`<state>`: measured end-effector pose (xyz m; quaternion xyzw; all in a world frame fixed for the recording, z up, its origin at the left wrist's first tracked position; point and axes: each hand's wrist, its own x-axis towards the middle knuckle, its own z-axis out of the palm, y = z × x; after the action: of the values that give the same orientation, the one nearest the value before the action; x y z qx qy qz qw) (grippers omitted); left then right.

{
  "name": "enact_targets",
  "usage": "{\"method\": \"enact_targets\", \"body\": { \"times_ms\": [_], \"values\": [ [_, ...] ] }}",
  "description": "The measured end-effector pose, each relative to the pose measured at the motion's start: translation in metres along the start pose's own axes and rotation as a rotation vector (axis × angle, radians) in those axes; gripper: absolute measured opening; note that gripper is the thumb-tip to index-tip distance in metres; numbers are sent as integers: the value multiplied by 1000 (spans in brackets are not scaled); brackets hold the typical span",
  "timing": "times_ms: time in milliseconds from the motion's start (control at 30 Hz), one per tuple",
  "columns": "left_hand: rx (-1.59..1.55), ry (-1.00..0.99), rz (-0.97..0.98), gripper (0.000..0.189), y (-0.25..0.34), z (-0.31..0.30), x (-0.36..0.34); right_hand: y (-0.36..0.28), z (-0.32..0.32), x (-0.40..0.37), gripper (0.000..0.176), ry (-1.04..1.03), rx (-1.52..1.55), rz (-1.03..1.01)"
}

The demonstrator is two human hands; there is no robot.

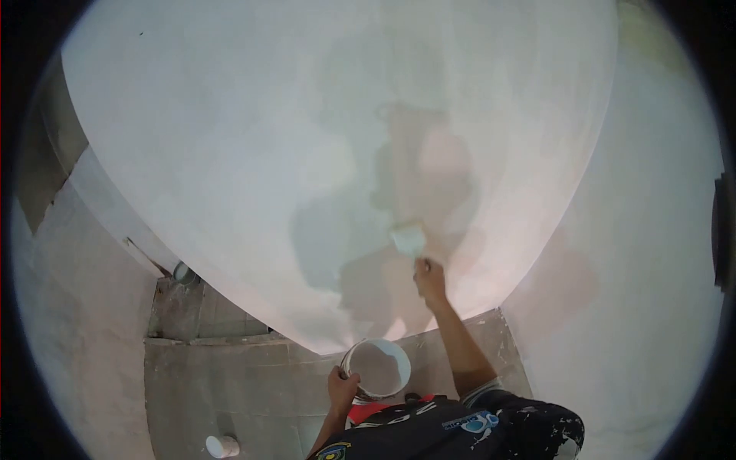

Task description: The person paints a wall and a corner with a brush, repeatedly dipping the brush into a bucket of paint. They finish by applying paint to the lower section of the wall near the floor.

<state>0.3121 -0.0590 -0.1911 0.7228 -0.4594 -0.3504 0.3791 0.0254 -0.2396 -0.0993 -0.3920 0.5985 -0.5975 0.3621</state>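
Note:
My right hand [429, 280] is closed round the handle of a wide paintbrush [409, 240], its head coated in pale paint. The brush's upper edge is up against the white wall [230, 153], or very close to it. Low in the view, my left hand [343, 386] grips the left rim of a round white bucket [404, 359] in front of my body. Inside the bucket, greyish contents show, with a white patch along the right wall. The brush handle is mostly hidden by my fingers.
A small white container [222, 446] stands on the grey floor [238, 383] at lower left. A round can-like object [184, 273] sits by the left wall's foot. Another pale wall [629, 307] rises on the right. My shadow falls across the wall ahead.

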Motion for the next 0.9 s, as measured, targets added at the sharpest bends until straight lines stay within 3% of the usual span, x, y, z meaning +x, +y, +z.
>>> {"method": "enact_targets", "body": {
  "times_ms": [133,233,300,333,467,533,633,767,900],
  "values": [
    [46,48,58,28,19,-8,-19,108,4,-19,35,-89,-71,361],
    [35,24,16,26,15,-14,-13,95,3,-9,39,-80,-62,360],
    [-10,32,24,26,20,-15,-17,25,-7,1,40,-84,-70,181],
    [-43,40,25,26,20,-19,-21,-15,-14,7,31,-142,19,128],
    [38,73,39,26,-9,-20,-8,-189,-22,12,30,-33,34,-187],
    [-22,-11,47,26,-1,-27,-10,-258,-25,25,33,38,18,-389],
    [-60,-93,-4,27,22,-47,-15,-363,-31,8,33,-12,275,-396],
    [-29,-128,32,26,-10,-62,0,-339,-21,5,36,11,147,-339],
    [5,-83,77,29,-17,-65,1,-153,3,32,34,-22,227,-170]
  ]
}}
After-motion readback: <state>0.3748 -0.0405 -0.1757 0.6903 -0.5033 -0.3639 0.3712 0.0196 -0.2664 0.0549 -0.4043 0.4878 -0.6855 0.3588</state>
